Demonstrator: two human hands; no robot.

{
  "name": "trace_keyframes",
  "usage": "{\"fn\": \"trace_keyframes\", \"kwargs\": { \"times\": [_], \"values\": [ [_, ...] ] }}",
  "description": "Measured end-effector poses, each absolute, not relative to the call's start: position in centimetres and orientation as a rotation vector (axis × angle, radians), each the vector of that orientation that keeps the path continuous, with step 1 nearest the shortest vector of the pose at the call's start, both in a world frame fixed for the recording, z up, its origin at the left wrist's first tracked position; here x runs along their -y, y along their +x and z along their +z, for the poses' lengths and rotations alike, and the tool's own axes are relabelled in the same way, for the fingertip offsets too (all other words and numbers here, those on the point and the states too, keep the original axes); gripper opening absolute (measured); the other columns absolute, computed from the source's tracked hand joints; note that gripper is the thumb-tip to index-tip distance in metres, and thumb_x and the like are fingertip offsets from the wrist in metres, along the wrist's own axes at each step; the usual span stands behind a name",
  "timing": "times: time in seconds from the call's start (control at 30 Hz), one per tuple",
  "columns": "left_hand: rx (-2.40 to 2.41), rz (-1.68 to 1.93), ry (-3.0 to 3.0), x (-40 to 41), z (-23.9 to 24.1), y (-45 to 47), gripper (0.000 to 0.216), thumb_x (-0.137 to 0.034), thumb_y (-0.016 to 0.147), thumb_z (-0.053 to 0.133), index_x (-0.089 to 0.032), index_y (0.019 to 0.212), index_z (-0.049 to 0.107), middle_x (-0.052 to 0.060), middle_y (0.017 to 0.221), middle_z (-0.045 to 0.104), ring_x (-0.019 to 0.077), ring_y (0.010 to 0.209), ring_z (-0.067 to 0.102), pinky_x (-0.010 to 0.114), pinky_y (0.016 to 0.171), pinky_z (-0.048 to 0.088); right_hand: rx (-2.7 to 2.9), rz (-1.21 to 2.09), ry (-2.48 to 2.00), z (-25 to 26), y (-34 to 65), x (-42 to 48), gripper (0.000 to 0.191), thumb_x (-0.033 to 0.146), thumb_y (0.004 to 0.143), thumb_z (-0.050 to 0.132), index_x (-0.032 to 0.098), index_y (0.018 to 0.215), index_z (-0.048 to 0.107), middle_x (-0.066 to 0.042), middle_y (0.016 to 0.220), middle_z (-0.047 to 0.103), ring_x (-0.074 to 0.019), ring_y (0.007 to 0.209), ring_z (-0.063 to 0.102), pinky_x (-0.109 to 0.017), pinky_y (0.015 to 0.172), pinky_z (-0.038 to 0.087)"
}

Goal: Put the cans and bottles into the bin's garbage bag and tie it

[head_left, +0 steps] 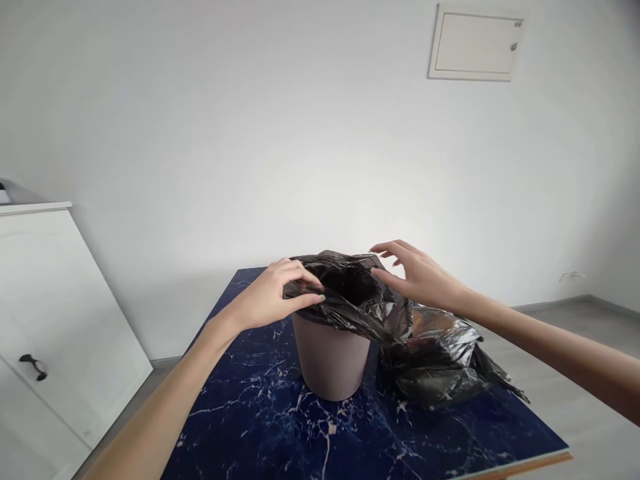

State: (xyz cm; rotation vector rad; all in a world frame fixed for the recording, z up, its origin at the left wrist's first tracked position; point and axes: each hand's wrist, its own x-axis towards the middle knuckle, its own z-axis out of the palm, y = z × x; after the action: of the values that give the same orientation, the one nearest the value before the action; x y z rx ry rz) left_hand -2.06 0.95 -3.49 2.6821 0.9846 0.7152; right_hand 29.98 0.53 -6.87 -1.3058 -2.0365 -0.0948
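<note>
A greyish-mauve trash bin point(333, 363) stands upright on the table, lined with a black trash bag point(370, 320) that is folded out over its rim. The bag's mouth gapes, dark inside. At the left side of the rim, my left hand point(285, 290) rests against the bag, thumb and fingers apart. My right hand point(413, 273) hovers at the right side of the rim, fingers spread and curved, with nothing visible in it. Right of the bin lies a second, filled black plastic bag point(435, 373), crumpled, with orange-brown contents showing through the film.
The table point(250, 427) has a dark blue marble-patterned top with a wooden edge at front right. A white cabinet point(55, 320) with a black handle stands at the left. Behind is a white wall with a small panel door point(477, 41). Grey floor shows at right.
</note>
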Motion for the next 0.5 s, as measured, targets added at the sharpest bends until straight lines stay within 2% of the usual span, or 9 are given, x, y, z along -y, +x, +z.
{"fn": "trace_keyframes", "kwargs": {
  "times": [0.07, 0.13, 0.23, 0.33, 0.4, 0.5],
  "values": [
    [-0.917, 0.733, 2.671, -0.3, -3.5, -2.3, 0.021, -0.048, 0.097, 0.069, -0.030, 0.098, 0.079, 0.003, 0.105, 0.071, 0.0234, 0.104, 0.064, 0.043, 0.096, 0.052, 2.027, -0.038, -1.356, -7.3, 29.7, -2.5, 0.046, 0.047, 0.099, 0.058, 0.023, 0.139, 0.060, -0.014, 0.141, 0.066, -0.0326, 0.130, 0.062, -0.050, 0.104, 0.054],
    [-0.888, 0.777, 2.641, 0.8, -3.8, -2.8, 0.018, -0.046, 0.097, 0.071, -0.030, 0.093, 0.078, 0.002, 0.103, 0.070, 0.0209, 0.097, 0.066, 0.040, 0.090, 0.053, 2.004, 0.040, -1.391, -7.6, 29.4, -4.2, 0.043, 0.045, 0.098, 0.059, 0.021, 0.134, 0.064, -0.013, 0.136, 0.070, -0.0320, 0.129, 0.063, -0.047, 0.105, 0.052],
    [-0.880, 0.867, 2.684, 2.7, -4.5, -3.9, 0.015, -0.044, 0.096, 0.074, -0.031, 0.092, 0.078, 0.001, 0.098, 0.070, 0.0196, 0.092, 0.066, 0.038, 0.088, 0.053, 1.953, 0.145, -1.429, -8.3, 28.9, -6.3, 0.033, 0.044, 0.098, 0.059, 0.021, 0.116, 0.074, -0.011, 0.117, 0.079, -0.0287, 0.112, 0.072, -0.039, 0.095, 0.054],
    [-0.863, 0.908, 2.798, 4.0, -5.7, -4.9, 0.012, -0.040, 0.097, 0.075, -0.030, 0.092, 0.077, 0.001, 0.091, 0.071, 0.0199, 0.090, 0.066, 0.039, 0.088, 0.052, 1.877, 0.207, -1.486, -8.9, 28.5, -7.9, 0.034, 0.047, 0.098, 0.058, 0.021, 0.096, 0.078, -0.008, 0.097, 0.082, -0.0276, 0.095, 0.075, -0.035, 0.080, 0.054],
    [-0.868, 0.883, 2.848, 4.1, -6.8, -5.3, 0.013, -0.040, 0.098, 0.073, -0.029, 0.092, 0.077, 0.001, 0.089, 0.073, 0.0205, 0.089, 0.066, 0.039, 0.087, 0.051, 1.829, 0.245, -1.520, -9.3, 28.4, -8.9, 0.037, 0.049, 0.099, 0.056, 0.020, 0.092, 0.079, -0.008, 0.090, 0.081, -0.0270, 0.089, 0.075, -0.033, 0.074, 0.053],
    [-0.951, 0.740, 2.812, 3.4, -8.5, -5.5, 0.019, -0.048, 0.094, 0.076, -0.029, 0.093, 0.078, 0.002, 0.093, 0.076, 0.0229, 0.093, 0.067, 0.040, 0.088, 0.051, 1.806, 0.310, -1.553, -10.0, 28.2, -10.4, 0.035, 0.045, 0.101, 0.057, 0.018, 0.095, 0.080, -0.008, 0.093, 0.081, -0.0243, 0.092, 0.075, -0.032, 0.076, 0.054]
  ]
}}
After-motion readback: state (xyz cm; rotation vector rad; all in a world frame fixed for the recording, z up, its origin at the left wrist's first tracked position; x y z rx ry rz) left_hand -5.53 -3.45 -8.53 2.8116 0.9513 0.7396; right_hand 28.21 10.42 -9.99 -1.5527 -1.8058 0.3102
